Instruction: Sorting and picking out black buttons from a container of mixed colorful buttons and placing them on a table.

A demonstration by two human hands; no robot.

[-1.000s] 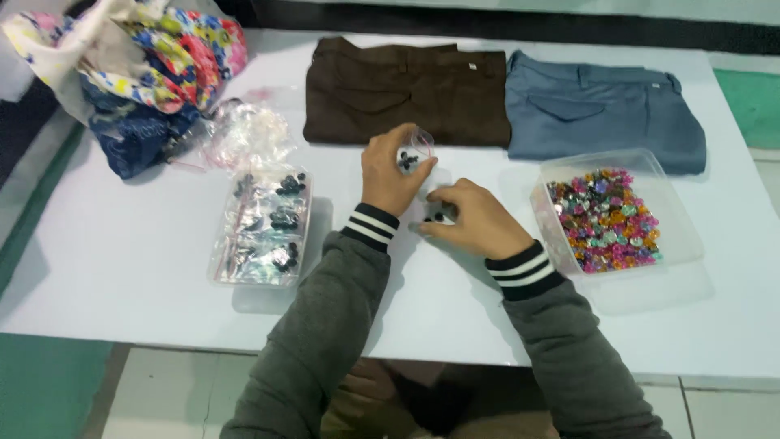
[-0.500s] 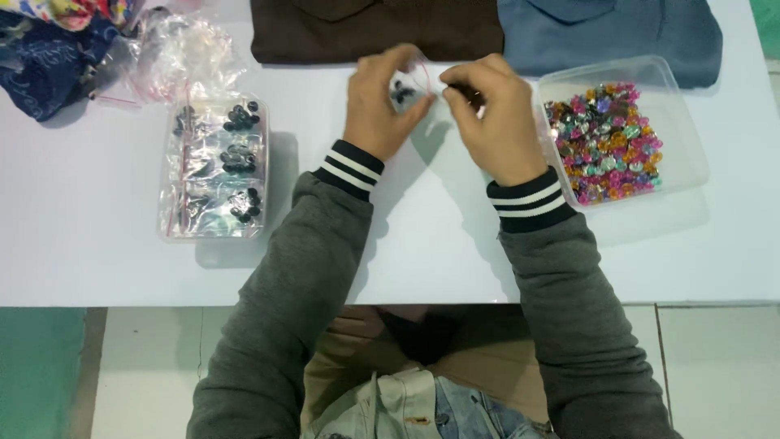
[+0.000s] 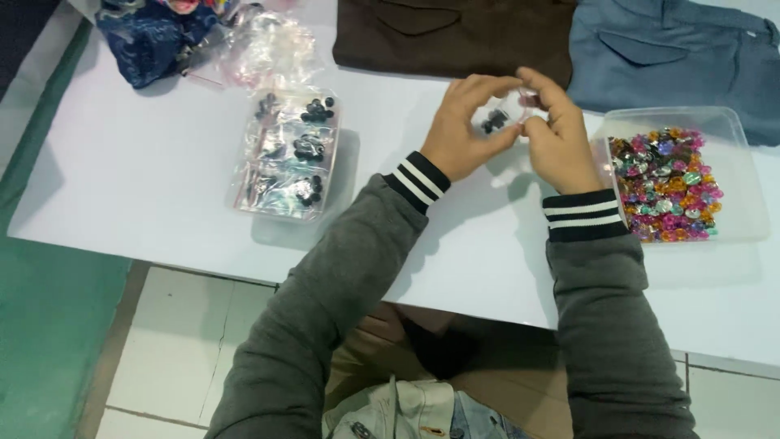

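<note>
Both hands are raised over the white table point(image 3: 146, 179), pinching a small clear plastic bag point(image 3: 497, 118) with dark beads inside. My left hand point(image 3: 463, 130) grips its left side, and my right hand point(image 3: 556, 138) pinches the top right edge. Left of the hands lies a clear tray point(image 3: 286, 154) of small bags filled with dark beads. On the right stands a clear plastic box point(image 3: 691, 175) heaped with multicoloured beads.
Folded brown trousers point(image 3: 455, 36) and blue-grey trousers point(image 3: 674, 57) lie at the far edge. A dark blue patterned cloth bag point(image 3: 150, 36) and crumpled clear plastic point(image 3: 264, 49) sit at the far left. A tiled floor point(image 3: 179, 349) and green mat show below the table edge.
The hands have lifted and shifted with the small bag; the fingers now spread around it. The camera view has moved to the right and closer.
</note>
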